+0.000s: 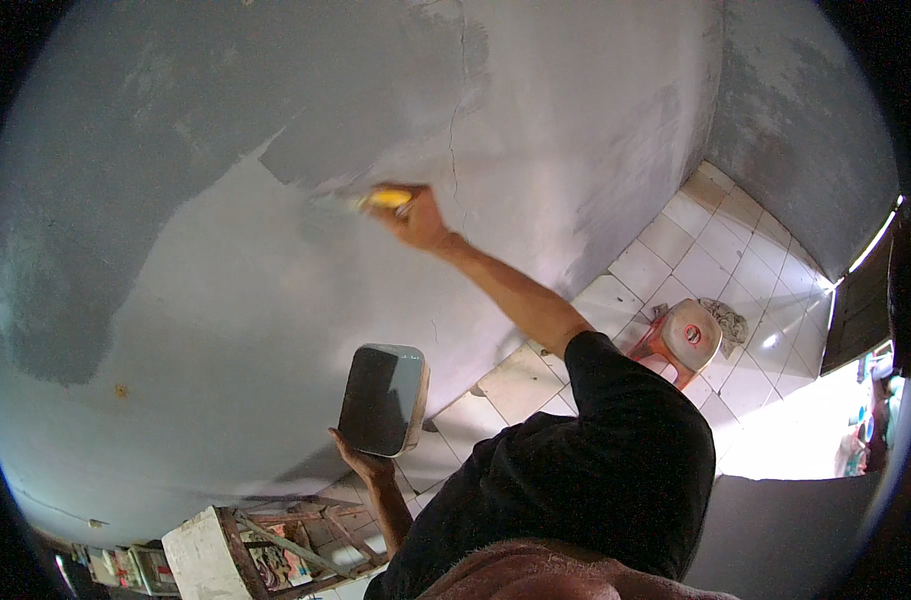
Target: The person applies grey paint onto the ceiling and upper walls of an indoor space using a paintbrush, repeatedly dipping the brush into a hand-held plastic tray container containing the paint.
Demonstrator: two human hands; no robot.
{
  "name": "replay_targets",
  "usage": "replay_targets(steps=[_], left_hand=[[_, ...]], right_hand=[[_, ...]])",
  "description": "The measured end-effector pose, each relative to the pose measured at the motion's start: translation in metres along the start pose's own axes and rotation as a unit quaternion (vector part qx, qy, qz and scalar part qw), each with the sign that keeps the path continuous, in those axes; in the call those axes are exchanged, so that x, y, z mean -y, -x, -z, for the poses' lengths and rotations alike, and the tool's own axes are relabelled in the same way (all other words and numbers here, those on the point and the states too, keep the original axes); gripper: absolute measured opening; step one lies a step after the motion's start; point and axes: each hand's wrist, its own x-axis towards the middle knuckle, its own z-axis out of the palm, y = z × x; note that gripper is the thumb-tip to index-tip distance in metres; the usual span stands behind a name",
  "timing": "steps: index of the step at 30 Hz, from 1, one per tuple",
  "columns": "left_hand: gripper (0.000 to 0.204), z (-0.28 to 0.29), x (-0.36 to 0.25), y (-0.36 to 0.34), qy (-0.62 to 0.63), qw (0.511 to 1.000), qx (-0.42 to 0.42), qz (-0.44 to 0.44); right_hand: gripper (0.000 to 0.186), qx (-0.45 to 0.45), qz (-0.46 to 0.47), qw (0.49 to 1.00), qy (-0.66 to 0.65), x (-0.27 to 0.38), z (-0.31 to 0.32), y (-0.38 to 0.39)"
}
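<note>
My right hand (415, 222) is raised against the wall, closed around the yellow handle of a paintbrush (387, 198). The brush is smeared by motion, and its head points left onto the wall surface. Lower down, my left hand (363, 458) supports a rectangular paint tray (383, 400) by its lower end, with the thumb along the side and the other fingers hidden under it. Dark grey paint shows inside the light-rimmed tray. Before me, the wall (275, 270) is patchy, dark grey at the upper left and pale grey lower down, and a thin crack runs down from the top.
A stool (693, 335) with red legs and a pale round seat stands right of me on the tiled floor (515, 385), beside a crumpled cloth or bag (727, 322). At lower left is a wooden frame (305, 540) by a white box-like surface (210, 555). Light enters through a doorway at right.
</note>
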Motion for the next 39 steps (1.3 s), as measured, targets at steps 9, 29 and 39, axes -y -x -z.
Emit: replay_targets(steps=[9,29,39], left_hand=[[0.067,0.011,0.007,-0.003,-0.010,1.000,-0.027,-0.006],[0.067,0.004,0.013,-0.001,0.016,0.999,-0.034,0.003],[0.069,0.000,0.013,0.002,0.037,0.999,-0.003,0.016]], right_hand=[[0.010,-0.354,0.022,0.893,0.278,-0.070,0.193,-0.048],[0.011,-0.275,0.007,0.943,0.188,-0.069,0.185,-0.053],[0.012,-0.176,0.103,0.936,0.288,-0.017,0.041,-0.001]])
